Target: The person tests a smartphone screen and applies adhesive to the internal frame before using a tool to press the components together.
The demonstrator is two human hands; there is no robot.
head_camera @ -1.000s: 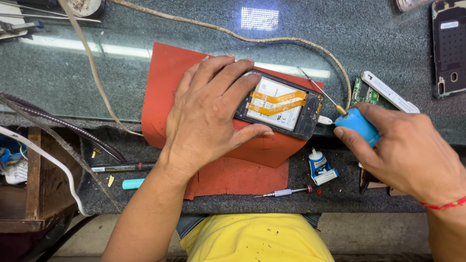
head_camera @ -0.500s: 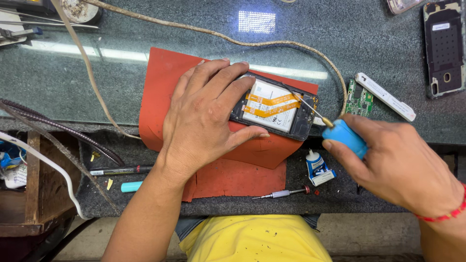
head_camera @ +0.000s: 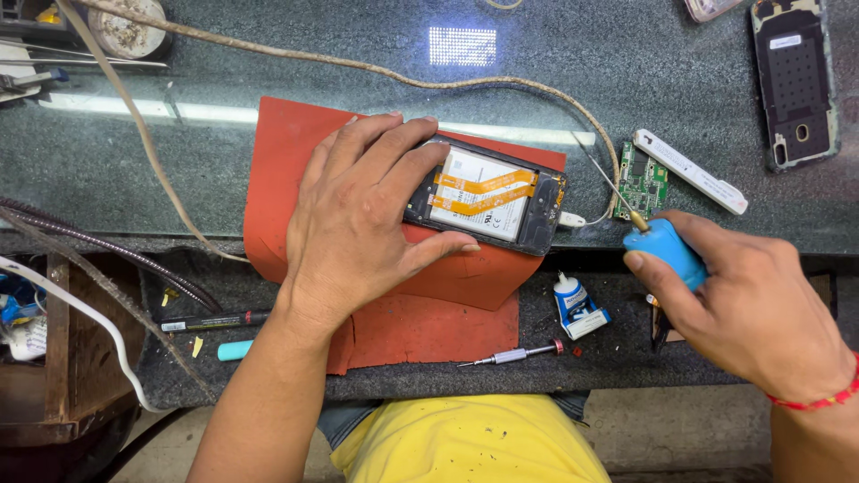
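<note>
Your left hand (head_camera: pixel 358 224) lies flat over the left end of the opened phone (head_camera: pixel 490 197), fingers spread and thumb pressed under its lower edge, pinning it on the red mat (head_camera: pixel 295 179). The phone sits on the mat's right half, its back off, with orange ribbon strips across the battery. Your right hand (head_camera: pixel 752 304), just right of the mat, is clenched around a blue-handled soldering iron (head_camera: pixel 667 252), its thin tip pointing up beside a small green circuit board (head_camera: pixel 641 182). Below the phone, near the mat's lower right corner, stand a little glue bottle (head_camera: pixel 573 302) and a small screwdriver (head_camera: pixel 510 356).
</note>
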